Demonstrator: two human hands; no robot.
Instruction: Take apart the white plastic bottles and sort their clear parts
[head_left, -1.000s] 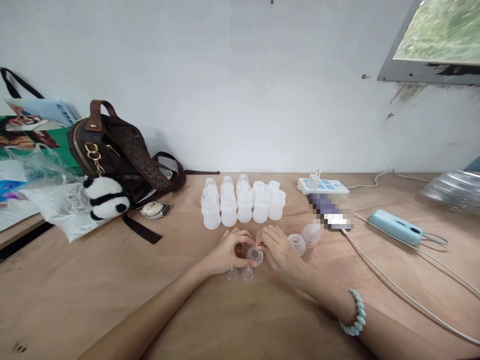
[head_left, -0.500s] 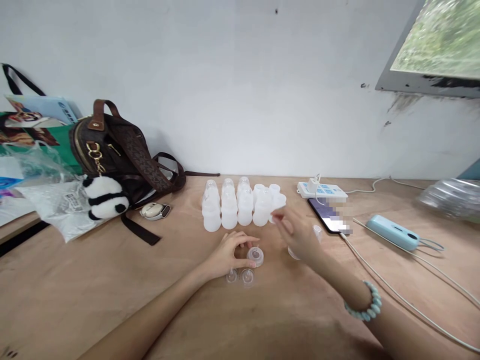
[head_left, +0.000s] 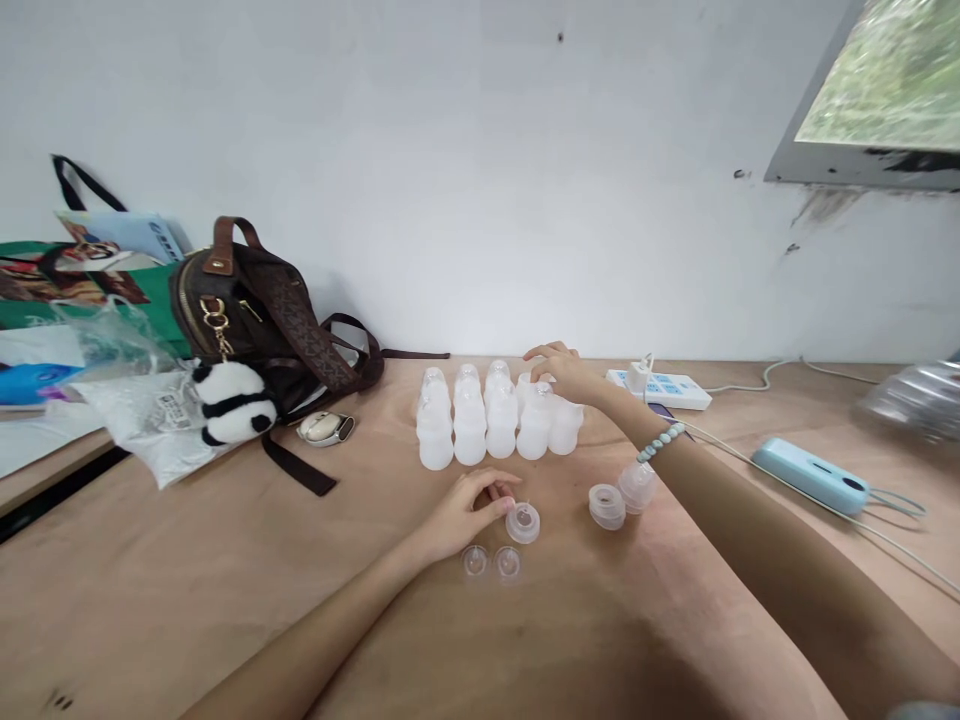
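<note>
My left hand [head_left: 469,510] rests on the table with loosely curved fingers, the thumb tip touching the rim of a clear bottle collar with a nipple in it [head_left: 523,522]. Just in front of that lie two clear nipples [head_left: 491,562]. My right hand [head_left: 564,374] reaches over the back right of a group of frosted white baby bottles [head_left: 470,440], thumb and fingers apart above an open-topped bottle [head_left: 523,386]. Its grip on any bottle cannot be made out. Several bottles wear clear domed caps. Below my right forearm, stacked collars [head_left: 607,507] stand beside a clear domed cap [head_left: 637,488].
A brown backpack [head_left: 255,310] with a panda plush [head_left: 234,402] and a watch [head_left: 326,428] are at left. A power strip [head_left: 679,388], a phone partly hidden by my arm, a light-blue power bank [head_left: 810,475] and cables lie at right. The wall closes off the back.
My right hand has moved away and up to the back of the bottles, uncovering the stacked collars and cap. My left hand stays by the collar. The view has shifted slightly.
</note>
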